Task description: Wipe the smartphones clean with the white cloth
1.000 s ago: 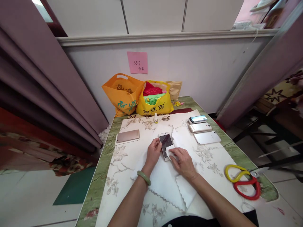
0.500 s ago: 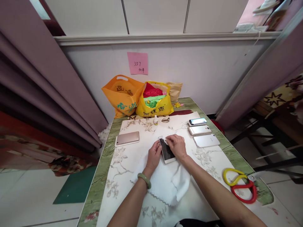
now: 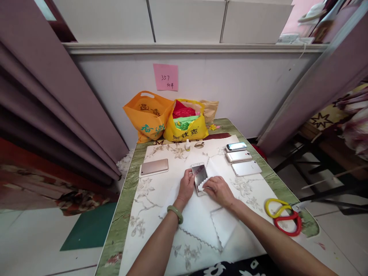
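Observation:
A white-framed smartphone lies screen up on a white cloth with a zigzag edge. My left hand grips the phone's left side, fingers closed along its edge. Pinched in my right hand is a gathered part of white cloth, pressed on the lower right of the screen. Whether that part belongs to the cloth underneath I cannot tell. Beyond the phone stand a small white bottle and a pair of glasses-like wire things.
Several phones lie in a row at the right, the nearest a white phone. A rose-gold phone rests at the left. Scissors with yellow and red handles sit near the right edge. An orange bag and a yellow bag stand at the back.
My right hand has moved down the screen with the cloth, from near the phone's top to its lower part. The phone has turned slightly more upright in view; my left hand still holds it.

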Available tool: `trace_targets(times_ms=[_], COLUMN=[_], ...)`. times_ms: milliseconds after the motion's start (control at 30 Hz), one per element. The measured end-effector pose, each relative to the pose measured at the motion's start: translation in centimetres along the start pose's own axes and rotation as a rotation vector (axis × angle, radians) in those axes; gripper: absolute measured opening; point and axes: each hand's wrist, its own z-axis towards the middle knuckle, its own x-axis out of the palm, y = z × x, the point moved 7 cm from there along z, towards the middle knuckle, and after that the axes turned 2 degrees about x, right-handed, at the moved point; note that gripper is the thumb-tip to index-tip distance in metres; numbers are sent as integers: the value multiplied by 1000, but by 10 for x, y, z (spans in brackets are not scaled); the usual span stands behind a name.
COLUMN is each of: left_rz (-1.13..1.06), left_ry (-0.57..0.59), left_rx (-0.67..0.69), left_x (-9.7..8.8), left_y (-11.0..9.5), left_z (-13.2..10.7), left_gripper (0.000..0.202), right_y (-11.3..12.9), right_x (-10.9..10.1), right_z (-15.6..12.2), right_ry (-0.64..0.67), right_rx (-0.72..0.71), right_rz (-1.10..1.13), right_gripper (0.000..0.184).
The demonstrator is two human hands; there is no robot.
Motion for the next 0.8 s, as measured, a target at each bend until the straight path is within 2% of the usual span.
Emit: trace_targets(times_ms=[100, 233, 367, 467, 567, 633, 700, 800], left_rz=[-17, -12, -2, -5, -21, -41, -49, -4], left_ry=[-5, -12, -15, -24, -21, -9, -6, -47], left_rx=[-3, 1, 4, 10, 6, -11, -30, -21], left_x=[0, 1, 0, -2, -1, 1, 2, -1], left_y=[4, 6, 6, 3, 0, -2, -5, -9], left_z=[1, 3, 3, 2, 0, -2, -3, -2], left_gripper=[27, 29, 29, 28, 25, 24, 24, 25], right_y=[-9, -26, -25, -10, 4, 10, 11, 2], right_x=[-1, -2, 2, 5, 7, 8, 8, 3], right_z=[30, 63, 62, 35, 2, -10, -8, 23], right_ry=[-70, -199, -251, -180, -51, 55, 129, 99], right_rx=[70, 200, 252, 162, 28, -89, -166, -152], right_rz=[-17, -6, 36, 76, 117, 137, 124, 84], right_gripper=[5, 12, 20, 13, 8, 10, 9, 6])
